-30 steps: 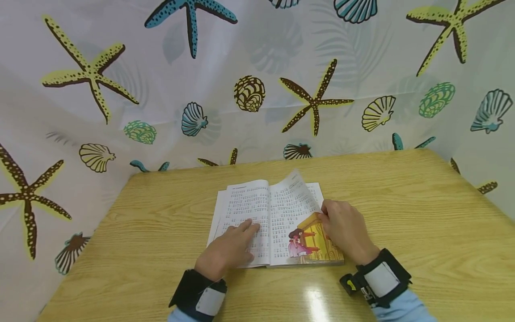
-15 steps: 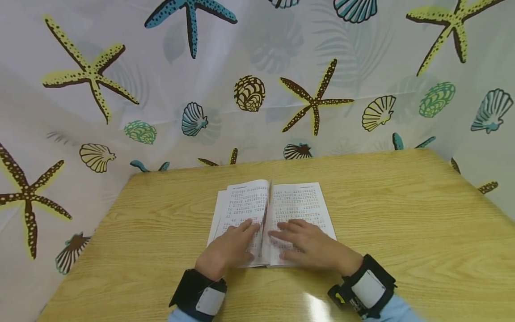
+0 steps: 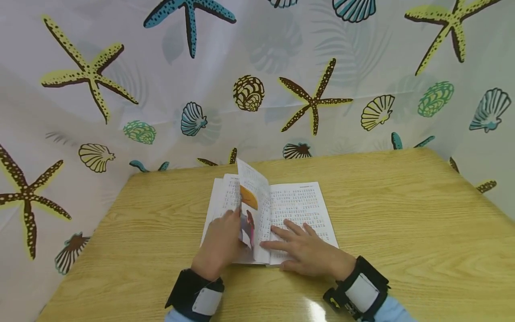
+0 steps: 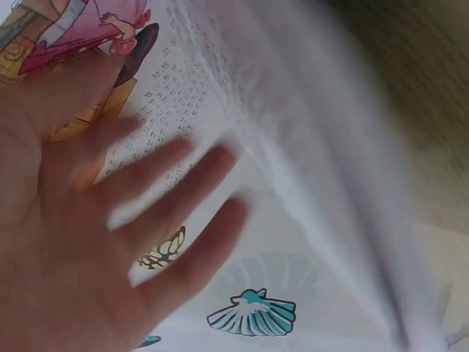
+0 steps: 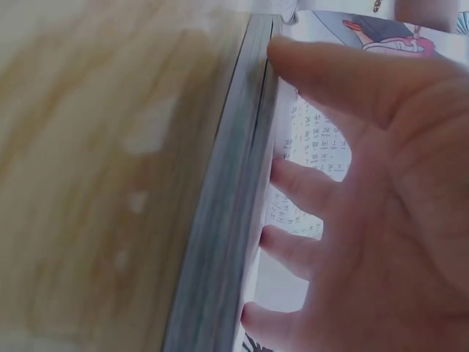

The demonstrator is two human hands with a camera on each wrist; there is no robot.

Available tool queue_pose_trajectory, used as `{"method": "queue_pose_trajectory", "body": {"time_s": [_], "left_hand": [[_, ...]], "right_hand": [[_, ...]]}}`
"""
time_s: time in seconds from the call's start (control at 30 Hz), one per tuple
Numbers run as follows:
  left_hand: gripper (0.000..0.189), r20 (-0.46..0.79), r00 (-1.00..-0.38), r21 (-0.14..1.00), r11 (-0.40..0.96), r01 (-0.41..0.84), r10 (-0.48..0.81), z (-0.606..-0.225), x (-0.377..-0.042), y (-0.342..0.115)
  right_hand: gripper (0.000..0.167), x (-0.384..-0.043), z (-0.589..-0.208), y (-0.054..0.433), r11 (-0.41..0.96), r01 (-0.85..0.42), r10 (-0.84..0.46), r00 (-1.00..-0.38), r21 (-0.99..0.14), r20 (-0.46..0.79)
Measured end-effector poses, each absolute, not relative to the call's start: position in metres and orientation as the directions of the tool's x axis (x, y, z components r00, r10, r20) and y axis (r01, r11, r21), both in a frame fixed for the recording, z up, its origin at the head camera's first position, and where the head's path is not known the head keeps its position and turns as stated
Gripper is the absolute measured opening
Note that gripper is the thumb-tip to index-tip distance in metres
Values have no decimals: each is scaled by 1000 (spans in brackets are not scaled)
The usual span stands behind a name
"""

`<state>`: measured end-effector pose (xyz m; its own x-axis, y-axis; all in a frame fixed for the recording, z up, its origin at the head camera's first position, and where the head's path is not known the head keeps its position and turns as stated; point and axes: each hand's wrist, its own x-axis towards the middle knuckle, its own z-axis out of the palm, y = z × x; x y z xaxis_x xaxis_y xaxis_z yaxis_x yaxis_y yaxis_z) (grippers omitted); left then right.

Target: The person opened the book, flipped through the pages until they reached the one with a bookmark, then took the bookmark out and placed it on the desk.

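An open book [image 3: 306,201] with dense printed text lies on the wooden table. One page [image 3: 253,201] with a colour illustration stands up from its left half. My left hand [image 3: 219,241] is over the left half, close against this standing page; the left wrist view shows several straight, separated fingers [image 4: 198,249] in front of the illustrated page [image 4: 161,95]. My right hand [image 3: 306,250] rests on the right half with spread fingers, near the middle fold. In the right wrist view, its fingertips [image 5: 282,172] reach the book's thick edge [image 5: 231,191].
The wooden table [image 3: 402,214] extends around the book on all sides. A white cloth [image 3: 241,53] printed with starfish and shells hangs behind it and at both sides. Each wrist wears a black strap [image 3: 364,286] with a white plate.
The right hand first gripped the right page's outer edge, then swept left to the fold and now rests on the right half. The left hand has shifted left, and a page stands up beside it.
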<state>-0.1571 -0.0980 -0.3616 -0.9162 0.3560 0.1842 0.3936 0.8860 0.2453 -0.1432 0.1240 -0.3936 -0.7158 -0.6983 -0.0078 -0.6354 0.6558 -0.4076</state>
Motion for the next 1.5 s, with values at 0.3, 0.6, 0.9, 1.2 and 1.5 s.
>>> {"method": "queue_pose_trajectory", "body": {"time_s": [0.3, 0.6, 0.9, 1.2, 1.5], "left_hand": [[56, 558, -780, 135, 897, 422, 283, -350, -160, -94], [62, -194, -845, 218, 861, 459, 499, -368, -156, -93], [67, -238, -856, 324, 868, 376, 459, -367, -156, -93], [74, -267, -857, 356, 871, 338, 442, -365, -155, -92], [74, -264, -860, 365, 870, 330, 437, -368, -156, -93]], "right_hand": [[50, -144, -391, 125, 653, -643, -706, -708, -401, -13], [52, -144, -393, 126, 656, -634, -703, -711, -409, -25], [47, -148, -390, 137, 751, -547, -592, -806, -370, -11], [51, -160, -389, 176, 895, -340, -369, -928, -289, -48], [57, -165, -390, 186, 907, -283, -323, -943, -313, -84]]}}
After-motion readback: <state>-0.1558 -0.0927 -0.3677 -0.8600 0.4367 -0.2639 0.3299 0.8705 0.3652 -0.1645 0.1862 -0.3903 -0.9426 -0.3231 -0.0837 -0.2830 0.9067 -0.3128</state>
